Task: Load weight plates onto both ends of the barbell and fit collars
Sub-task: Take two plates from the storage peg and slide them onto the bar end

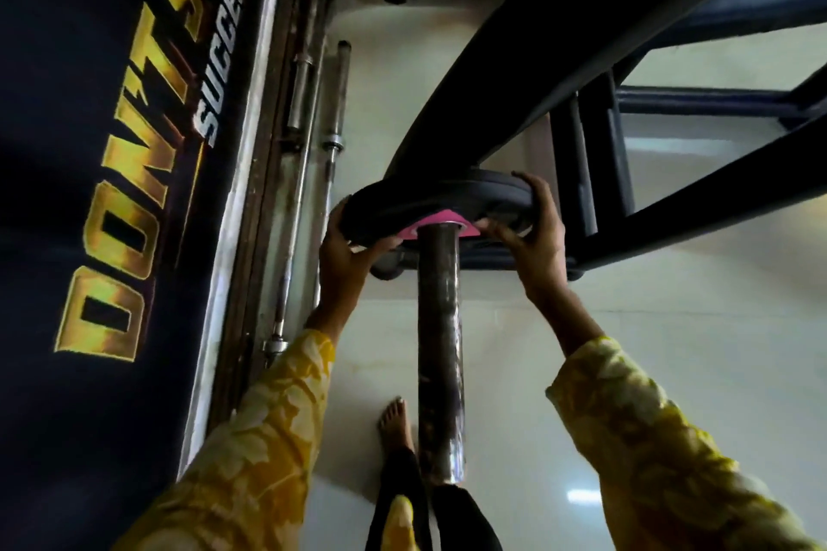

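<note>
Biggest thing here is the dark banner [112,192] down the left side. Big gold letters read "DON'T STO" before it gets cut off, and there's a smaller white "SUCCESS" next to that. No readable brand on the gear.

Next is the dark rack [514,58], with one fat beam slanting across from upper right and thinner bars behind it. That beam crosses over the far part of the plate, so you can't see the whole disc. The floor [671,304] is pale and glossy. A few spare bars [333,103] lie side by side along the brown strip at the banner's edge, running the same way as the banner.

The bar [438,327] sticks straight out towards the person. Its long axis runs away from them, with the free end near their legs and the far end going through the plate. The black plate [402,206], with a pink centre, is threaded on at that far end, up by the rack. Its flat face is turned back along the bar.

The left hand [344,255] is curled round the plate's left rim. The right hand [532,237] grips the right rim, fingers wrapped over the edge and thumb near the pink hub. Both arms are in yellow patterned sleeves [268,416]. One bare foot [394,421] is on the floor just left of the bar.
</note>
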